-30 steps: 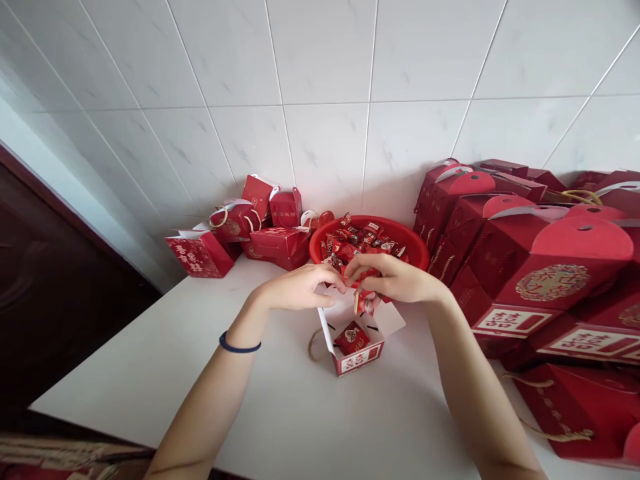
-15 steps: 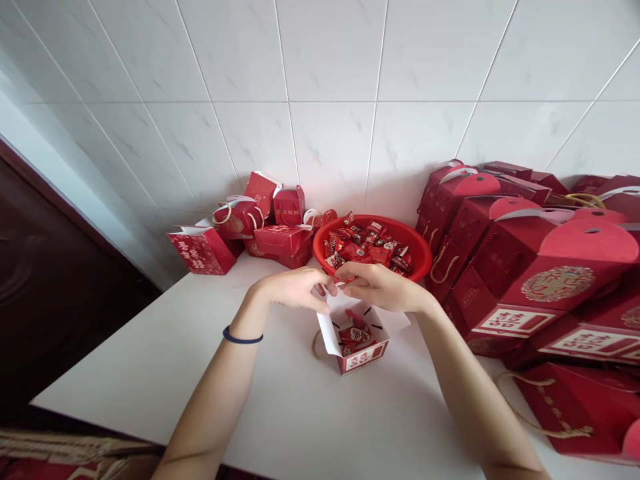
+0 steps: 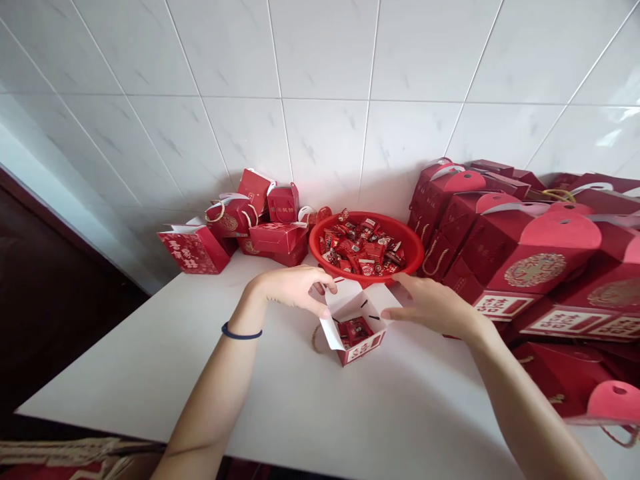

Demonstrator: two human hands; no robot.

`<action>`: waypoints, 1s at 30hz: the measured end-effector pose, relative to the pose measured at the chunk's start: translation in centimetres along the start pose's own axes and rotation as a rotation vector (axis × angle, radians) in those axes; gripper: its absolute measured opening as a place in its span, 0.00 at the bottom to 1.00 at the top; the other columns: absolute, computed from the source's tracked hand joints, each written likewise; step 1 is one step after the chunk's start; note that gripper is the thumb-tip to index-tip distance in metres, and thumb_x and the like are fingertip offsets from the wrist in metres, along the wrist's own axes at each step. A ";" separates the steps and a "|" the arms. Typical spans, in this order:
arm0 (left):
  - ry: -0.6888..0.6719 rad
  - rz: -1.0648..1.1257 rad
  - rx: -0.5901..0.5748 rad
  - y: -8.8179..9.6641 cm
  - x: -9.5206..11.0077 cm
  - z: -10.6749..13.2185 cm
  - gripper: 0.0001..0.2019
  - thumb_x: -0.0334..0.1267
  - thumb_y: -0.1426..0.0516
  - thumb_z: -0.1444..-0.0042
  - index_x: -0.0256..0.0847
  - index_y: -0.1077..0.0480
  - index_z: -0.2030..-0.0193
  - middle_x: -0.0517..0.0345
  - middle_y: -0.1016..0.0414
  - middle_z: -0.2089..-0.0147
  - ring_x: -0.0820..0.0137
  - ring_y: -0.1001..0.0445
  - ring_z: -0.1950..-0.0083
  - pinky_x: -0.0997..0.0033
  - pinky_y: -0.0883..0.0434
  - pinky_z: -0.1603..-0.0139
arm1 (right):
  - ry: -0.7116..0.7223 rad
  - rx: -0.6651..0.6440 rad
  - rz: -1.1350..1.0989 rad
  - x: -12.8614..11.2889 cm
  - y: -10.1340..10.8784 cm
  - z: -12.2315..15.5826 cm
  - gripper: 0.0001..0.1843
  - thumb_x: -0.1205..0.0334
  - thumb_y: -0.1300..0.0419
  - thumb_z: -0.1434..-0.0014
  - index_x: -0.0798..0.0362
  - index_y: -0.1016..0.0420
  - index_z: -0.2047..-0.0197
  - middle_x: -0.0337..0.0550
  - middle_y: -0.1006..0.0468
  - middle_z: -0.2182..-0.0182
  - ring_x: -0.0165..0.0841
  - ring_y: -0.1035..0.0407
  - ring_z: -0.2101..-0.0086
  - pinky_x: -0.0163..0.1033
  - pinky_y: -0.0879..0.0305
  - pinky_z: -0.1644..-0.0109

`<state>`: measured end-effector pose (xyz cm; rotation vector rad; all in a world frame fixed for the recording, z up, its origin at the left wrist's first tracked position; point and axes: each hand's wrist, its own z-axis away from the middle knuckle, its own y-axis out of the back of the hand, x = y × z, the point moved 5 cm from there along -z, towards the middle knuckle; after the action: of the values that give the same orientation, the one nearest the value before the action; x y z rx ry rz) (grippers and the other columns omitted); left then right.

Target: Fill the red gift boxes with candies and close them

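Note:
A small red gift box with a white inside stands on the table with its top flaps up. Several red-wrapped candies lie in it. My left hand is at the box's left and back flaps, thumb on the left flap and curled fingers by the back one. At the right flap, my right hand has its thumb and fingers apart, the thumb tip by the flap's edge. A twisted cord handle sticks out at the box's left side.
Behind the box is a red basin full of wrapped candies. Stacked red gift boxes crowd the right side. Smaller red boxes and a red paper bag stand at the back left, near the tiled wall. The white table has a front edge.
My right hand has moved right, away from my left hand and the back flap, and its fingers have spread. The left hand stays at the flaps. The view has shifted slightly.

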<state>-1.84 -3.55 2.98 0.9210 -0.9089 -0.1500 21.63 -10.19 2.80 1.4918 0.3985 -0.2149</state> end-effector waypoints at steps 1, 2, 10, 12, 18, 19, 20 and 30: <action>-0.005 -0.018 -0.019 0.0 0.1 0.2 0.26 0.50 0.31 0.56 0.45 0.24 0.50 0.52 0.24 0.46 0.60 0.26 0.46 0.72 0.31 0.52 | -0.034 -0.020 0.026 0.2 -0.6 0.6 0.28 0.43 0.31 0.49 0.53 0.25 0.52 0.51 0.20 0.61 0.45 0.26 0.65 0.38 0.38 0.68; -0.015 -0.032 -0.036 -0.1 0.2 0.3 0.28 0.50 0.30 0.58 0.45 0.24 0.49 0.53 0.24 0.46 0.60 0.26 0.46 0.72 0.31 0.51 | -0.044 -0.033 0.016 0.3 -1.1 1.3 0.28 0.43 0.31 0.49 0.52 0.25 0.51 0.51 0.20 0.61 0.45 0.26 0.64 0.38 0.38 0.68; -0.027 -0.013 0.032 -0.7 1.0 0.3 0.22 0.41 0.32 0.56 0.45 0.25 0.51 0.56 0.23 0.52 0.62 0.25 0.51 0.73 0.32 0.56 | 0.231 0.139 -0.375 -0.1 -4.2 4.6 0.30 0.48 0.33 0.43 0.44 0.30 0.39 0.47 0.23 0.48 0.43 0.26 0.51 0.44 0.28 0.49; -0.011 -0.029 0.081 -1.2 1.6 -0.1 0.23 0.39 0.34 0.56 0.45 0.28 0.50 0.58 0.24 0.57 0.63 0.25 0.54 0.72 0.33 0.60 | 0.360 0.187 -0.404 -0.5 -5.1 5.1 0.28 0.46 0.36 0.39 0.44 0.30 0.38 0.50 0.29 0.41 0.44 0.30 0.44 0.47 0.30 0.42; 0.016 -0.165 0.143 -2.6 3.4 -1.0 0.20 0.39 0.34 0.56 0.44 0.33 0.56 0.60 0.28 0.63 0.64 0.28 0.64 0.71 0.41 0.70 | 0.459 0.148 -0.443 -0.3 -7.8 5.5 0.29 0.41 0.50 0.31 0.43 0.32 0.33 0.52 0.41 0.32 0.47 0.42 0.34 0.53 0.37 0.34; 0.010 -0.185 0.139 -2.8 3.6 -1.0 0.18 0.39 0.35 0.56 0.44 0.33 0.58 0.59 0.28 0.62 0.64 0.28 0.63 0.70 0.41 0.69 | 0.474 0.146 -0.449 -0.2 -8.0 5.5 0.30 0.40 0.51 0.31 0.43 0.33 0.33 0.52 0.43 0.31 0.48 0.44 0.33 0.54 0.38 0.34; 0.000 -0.197 0.134 -2.9 3.7 -1.0 0.17 0.38 0.35 0.55 0.44 0.34 0.59 0.59 0.28 0.62 0.64 0.28 0.62 0.70 0.41 0.69 | 0.492 0.145 -0.454 -0.1 -8.2 5.5 0.31 0.38 0.51 0.32 0.43 0.34 0.32 0.52 0.46 0.30 0.49 0.45 0.33 0.55 0.39 0.33; -0.100 -0.256 0.026 -4.1 3.7 -1.3 0.07 0.39 0.38 0.49 0.43 0.31 0.67 0.59 0.28 0.63 0.67 0.31 0.63 0.70 0.41 0.66 | 0.363 0.243 -0.497 -0.2 -9.3 5.3 0.23 0.46 0.49 0.30 0.46 0.26 0.39 0.53 0.41 0.32 0.45 0.39 0.36 0.51 0.36 0.35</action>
<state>2.46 -6.99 1.86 1.0592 -0.8845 -0.4073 18.60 -16.17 -5.58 1.6526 1.0690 -0.3968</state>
